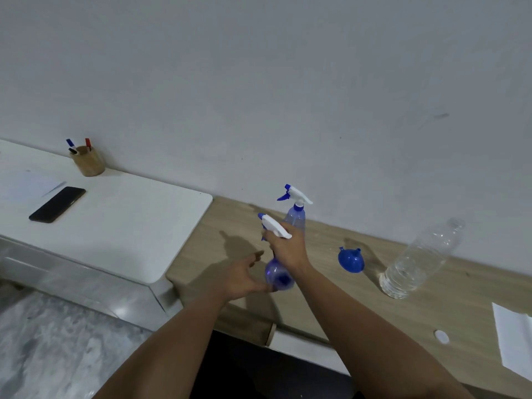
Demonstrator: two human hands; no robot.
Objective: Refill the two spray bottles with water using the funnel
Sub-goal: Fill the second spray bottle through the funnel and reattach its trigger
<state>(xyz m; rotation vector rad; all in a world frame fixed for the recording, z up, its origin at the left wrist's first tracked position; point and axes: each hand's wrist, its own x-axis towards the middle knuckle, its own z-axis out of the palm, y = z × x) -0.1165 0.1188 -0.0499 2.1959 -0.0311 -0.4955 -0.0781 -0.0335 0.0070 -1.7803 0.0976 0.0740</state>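
My right hand (288, 247) grips the neck of a blue spray bottle (277, 276) just under its white trigger head, holding it tilted above the wooden desk (431, 312). My left hand (240, 277) is beside the bottle's lower body, fingers spread, the tips at or near it. A second blue spray bottle (295, 217) with a white and blue trigger head stands upright behind, near the wall. A blue funnel (350, 260) lies wide end down on the desk to the right. Further right stands a clear plastic water bottle (417, 260), uncapped, partly filled.
A white bottle cap (441, 336) and a white sheet of paper (515, 338) lie at the desk's right front. To the left is a lower white table (129, 226) with a black phone (57, 204) and a wooden pen cup (87, 161).
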